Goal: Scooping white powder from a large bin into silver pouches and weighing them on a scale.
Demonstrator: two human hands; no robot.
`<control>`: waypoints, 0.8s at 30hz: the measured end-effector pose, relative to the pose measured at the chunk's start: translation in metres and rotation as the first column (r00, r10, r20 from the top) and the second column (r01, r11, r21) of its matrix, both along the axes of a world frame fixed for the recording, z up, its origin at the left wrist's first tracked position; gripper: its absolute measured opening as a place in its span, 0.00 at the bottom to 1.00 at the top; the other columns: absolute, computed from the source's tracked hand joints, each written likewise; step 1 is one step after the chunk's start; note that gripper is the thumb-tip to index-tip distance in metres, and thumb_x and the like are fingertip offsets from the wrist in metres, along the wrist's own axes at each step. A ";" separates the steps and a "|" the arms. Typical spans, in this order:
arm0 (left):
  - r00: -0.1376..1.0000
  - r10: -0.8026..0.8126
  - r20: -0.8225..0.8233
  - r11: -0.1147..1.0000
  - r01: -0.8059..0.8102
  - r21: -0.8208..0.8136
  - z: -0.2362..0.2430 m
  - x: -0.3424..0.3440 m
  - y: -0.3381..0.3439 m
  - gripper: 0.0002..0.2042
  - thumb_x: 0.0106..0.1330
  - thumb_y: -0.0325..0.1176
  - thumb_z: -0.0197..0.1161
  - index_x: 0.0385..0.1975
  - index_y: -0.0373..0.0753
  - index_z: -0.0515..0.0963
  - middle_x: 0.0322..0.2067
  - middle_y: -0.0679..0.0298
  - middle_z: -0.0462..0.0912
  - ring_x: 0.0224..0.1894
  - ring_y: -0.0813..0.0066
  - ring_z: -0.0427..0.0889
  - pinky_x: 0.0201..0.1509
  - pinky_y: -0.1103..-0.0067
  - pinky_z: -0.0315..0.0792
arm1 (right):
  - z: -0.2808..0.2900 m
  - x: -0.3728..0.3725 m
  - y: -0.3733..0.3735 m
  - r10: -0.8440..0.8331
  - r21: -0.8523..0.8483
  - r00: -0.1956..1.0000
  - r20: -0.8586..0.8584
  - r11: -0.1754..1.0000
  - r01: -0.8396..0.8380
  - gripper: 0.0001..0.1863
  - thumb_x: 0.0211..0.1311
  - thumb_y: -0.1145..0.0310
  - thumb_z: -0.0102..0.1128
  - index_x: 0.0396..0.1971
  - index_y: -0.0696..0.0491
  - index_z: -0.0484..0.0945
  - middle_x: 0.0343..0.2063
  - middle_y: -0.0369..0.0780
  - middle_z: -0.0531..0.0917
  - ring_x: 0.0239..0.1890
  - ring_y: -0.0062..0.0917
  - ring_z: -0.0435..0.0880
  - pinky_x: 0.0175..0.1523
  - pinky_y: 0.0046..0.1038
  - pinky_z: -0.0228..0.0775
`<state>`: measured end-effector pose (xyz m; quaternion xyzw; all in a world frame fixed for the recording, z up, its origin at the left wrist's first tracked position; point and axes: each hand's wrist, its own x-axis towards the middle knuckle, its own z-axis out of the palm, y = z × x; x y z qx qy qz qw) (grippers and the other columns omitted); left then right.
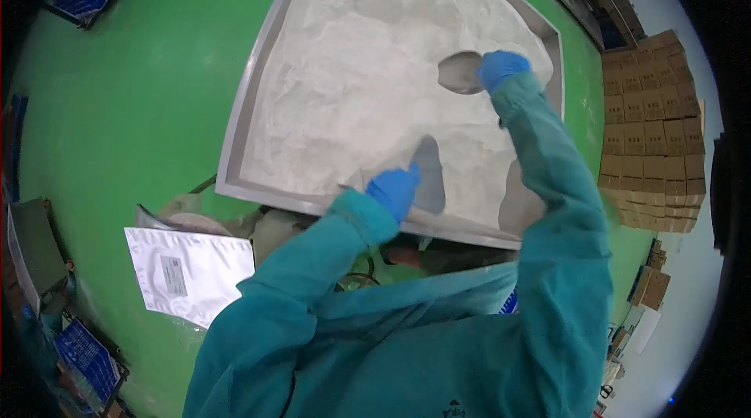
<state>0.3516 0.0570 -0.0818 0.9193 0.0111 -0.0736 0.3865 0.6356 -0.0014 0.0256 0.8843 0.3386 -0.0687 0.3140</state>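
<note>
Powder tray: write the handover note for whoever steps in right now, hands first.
Left hand, blue-gloved, holds the mouth of a silvery bag at the near edge of the tray.
Right hand, also gloved, grips a metal scoop dug into the white powder at the far right of the tray.
Done: the bag is in place at the powder; how much is in it cannot be seen.
Left: the tray is heaped with powder; a flat white pouch lies on the green floor, to the left.
</note>
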 end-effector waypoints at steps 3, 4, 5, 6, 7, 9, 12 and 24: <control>0.996 -0.061 0.059 0.997 0.063 -0.033 0.014 -0.019 -0.007 0.21 0.56 0.27 0.51 0.52 0.32 0.63 0.24 0.53 0.78 0.25 0.56 0.79 0.28 0.65 0.72 | -0.183 0.067 -0.040 -0.003 0.079 0.992 -0.122 0.997 0.013 0.17 0.53 0.55 0.49 0.34 0.50 0.81 0.35 0.43 0.82 0.38 0.37 0.81 0.45 0.37 0.71; 0.996 -0.064 0.056 0.997 0.066 -0.029 0.020 -0.019 -0.004 0.21 0.56 0.27 0.51 0.52 0.32 0.63 0.24 0.53 0.78 0.25 0.56 0.79 0.28 0.65 0.72 | -0.238 0.063 -0.049 0.000 0.111 0.975 -0.222 0.993 0.025 0.18 0.53 0.56 0.48 0.38 0.50 0.80 0.38 0.45 0.80 0.43 0.39 0.79 0.49 0.36 0.69; 0.997 -0.063 -0.039 0.998 0.064 0.020 0.022 -0.023 0.003 0.23 0.55 0.27 0.52 0.53 0.32 0.62 0.24 0.53 0.78 0.25 0.56 0.79 0.27 0.66 0.72 | -0.258 0.010 -0.011 0.123 0.348 0.956 -0.268 0.937 -0.023 0.20 0.54 0.56 0.48 0.40 0.51 0.79 0.42 0.47 0.79 0.47 0.39 0.76 0.53 0.36 0.66; 0.980 -0.197 -0.038 0.980 0.198 0.023 0.036 -0.010 -0.005 0.24 0.54 0.27 0.52 0.54 0.32 0.62 0.23 0.53 0.78 0.25 0.57 0.79 0.27 0.66 0.72 | -0.347 0.035 -0.089 -0.153 0.339 0.923 -0.354 0.899 0.279 0.21 0.52 0.54 0.47 0.39 0.53 0.78 0.42 0.48 0.78 0.48 0.41 0.75 0.53 0.37 0.65; 0.988 -0.119 -0.100 0.992 0.124 0.039 0.023 -0.012 0.004 0.24 0.54 0.27 0.53 0.53 0.32 0.63 0.22 0.54 0.77 0.24 0.58 0.79 0.25 0.67 0.72 | -0.354 -0.004 -0.043 -0.178 0.296 0.848 -0.499 0.885 0.360 0.22 0.52 0.53 0.47 0.39 0.54 0.78 0.42 0.48 0.78 0.47 0.41 0.75 0.53 0.37 0.65; 0.994 -0.034 -0.107 0.998 0.039 0.048 0.016 -0.017 0.011 0.23 0.54 0.27 0.53 0.53 0.33 0.64 0.22 0.54 0.77 0.24 0.59 0.79 0.26 0.66 0.71 | -0.324 -0.056 -0.022 -0.226 0.215 0.752 -0.619 0.872 0.439 0.23 0.51 0.52 0.47 0.38 0.55 0.77 0.42 0.49 0.78 0.47 0.42 0.75 0.53 0.37 0.65; 0.999 0.030 -0.040 0.997 -0.027 0.070 0.007 -0.014 0.019 0.22 0.54 0.27 0.53 0.52 0.35 0.66 0.23 0.54 0.78 0.24 0.59 0.78 0.26 0.65 0.71 | -0.283 -0.048 -0.049 -0.262 0.281 0.684 -0.681 0.768 0.575 0.22 0.51 0.52 0.47 0.35 0.54 0.79 0.39 0.49 0.79 0.43 0.43 0.77 0.50 0.37 0.66; 0.984 0.169 -0.059 0.985 -0.168 0.023 -0.021 0.024 0.050 0.14 0.53 0.31 0.53 0.40 0.38 0.75 0.34 0.49 0.78 0.39 0.51 0.76 0.44 0.63 0.70 | 0.078 -0.091 -0.017 0.048 0.016 0.914 -0.402 0.999 -0.046 0.16 0.50 0.58 0.49 0.30 0.52 0.81 0.31 0.46 0.81 0.34 0.40 0.80 0.41 0.37 0.70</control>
